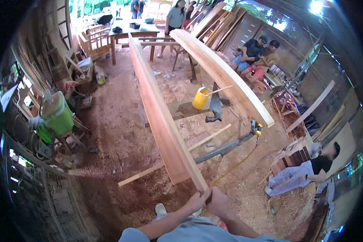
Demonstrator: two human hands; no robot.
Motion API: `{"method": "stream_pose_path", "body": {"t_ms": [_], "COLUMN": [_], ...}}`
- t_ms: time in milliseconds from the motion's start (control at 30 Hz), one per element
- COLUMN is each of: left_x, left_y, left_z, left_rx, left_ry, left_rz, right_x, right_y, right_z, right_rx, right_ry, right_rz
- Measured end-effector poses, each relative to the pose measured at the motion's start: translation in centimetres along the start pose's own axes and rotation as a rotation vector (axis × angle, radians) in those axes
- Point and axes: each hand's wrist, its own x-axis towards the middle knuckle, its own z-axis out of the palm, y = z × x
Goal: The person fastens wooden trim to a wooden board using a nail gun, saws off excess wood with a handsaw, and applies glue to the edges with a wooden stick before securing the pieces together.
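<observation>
A long narrow wooden strip [187,161] runs away from me along the right edge of a wide reddish plank [155,121]. Its near end sticks out past the plank, and both my hands are closed around that end. My left hand [195,203] grips it from the left, and my right hand [220,203] is against it on the right. The two hands touch or nearly touch. Some fingers are hidden behind the wood. A thin wooden batten [141,174] and a grey bar [224,150] lie crosswise under the plank.
Right of the plank, a yellow container [200,99] with a stick stands by a dark hand tool [215,109]. Pale curved boards [226,72] stretch beyond, near a yellow-black power tool [256,128]. A person [300,171] sits at right; others are farther back. Shavings cover the floor.
</observation>
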Motion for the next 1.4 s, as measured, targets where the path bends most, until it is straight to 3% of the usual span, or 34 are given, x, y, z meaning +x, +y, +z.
{"method": "stream_pose_path", "body": {"t_ms": [33,133,167,200,267,300,367,400,433,500,533,567,600,700,833,900,967,1033,1100,1133,1200,1333,1400], "left_x": [0.0,-0.4,-0.3,-0.2,-0.3,-0.3,0.0,0.2,0.0,-0.2,0.5,1.5,3.0,0.7,-0.1,-1.3,-3.4,-6.8,-9.7,-10.9,-11.7,-13.1,-13.4], "left_y": [0.3,1.7,1.7,1.5,1.4,1.6,2.2,3.0,3.7,3.9,3.3,2.4,-1.0,4.9,5.4,3.5,0.0,-0.4,0.1,0.9,0.6,-0.7,-1.0], "left_z": [-0.1,-0.2,0.0,0.3,0.3,0.4,1.0,1.3,1.4,1.6,1.6,1.7,1.6,4.5,5.8,4.7,3.0,2.8,3.1,3.1,1.8,-0.3,-1.6], "left_rx": [0.018,0.064,0.077,0.057,0.054,0.091,0.152,0.157,0.211,0.285,0.286,0.286,0.271,0.363,0.403,0.407,0.484,0.414,0.481,0.568,0.464,0.257,0.198], "left_ry": [0.005,-0.047,-0.031,0.008,0.070,0.091,0.140,0.172,0.191,0.241,0.202,0.159,0.272,0.291,0.430,0.522,0.444,0.414,0.476,0.512,0.507,0.471,0.424], "left_rz": [0.009,-0.265,-0.263,-0.154,-0.033,-0.040,-0.049,-0.036,-0.074,-0.131,-0.088,-0.048,0.025,-0.084,-0.194,-0.135,-0.066,-0.057,-0.132,-0.180,-0.207,-0.188,-0.147], "right_x": [-0.2,1.8,2.7,3.8,7.1,8.4,10.6,11.8,11.6,10.7,10.1,9.6,9.4,9.1,8.3,6.8,4.7,0.6,-0.9,-1.1,-2.4,-2.3,-1.8], "right_y": [-0.2,2.5,3.9,5.5,8.3,9.2,11.4,12.1,11.6,10.1,8.8,8.2,7.8,7.6,7.2,6.7,5.4,3.7,4.5,4.0,2.0,1.1,1.8], "right_z": [0.6,0.7,0.9,1.2,2.0,3.0,6.2,9.0,10.0,12.2,13.6,14.4,14.7,15.3,15.5,16.3,16.0,14.5,25.0,23.4,17.6,16.8,16.9], "right_rx": [0.050,0.095,0.155,0.170,0.883,0.885,1.239,0.930,0.940,1.350,1.303,1.325,1.357,1.462,1.590,1.664,1.722,1.890,1.901,1.904,1.605,1.446,1.114], "right_ry": [-0.024,-0.235,-0.378,-0.383,-0.799,-0.807,-0.673,-0.543,-0.567,-0.834,-0.647,-0.598,-0.615,-0.706,-0.754,-0.770,-0.761,-0.778,-0.824,-0.814,-0.766,-0.683,-0.572], "right_rz": [0.001,-0.124,-0.216,-0.233,-0.288,-0.315,0.236,0.193,0.164,0.357,0.077,0.007,0.011,0.057,0.074,0.105,0.136,0.435,0.482,0.476,0.508,0.501,0.265]}}
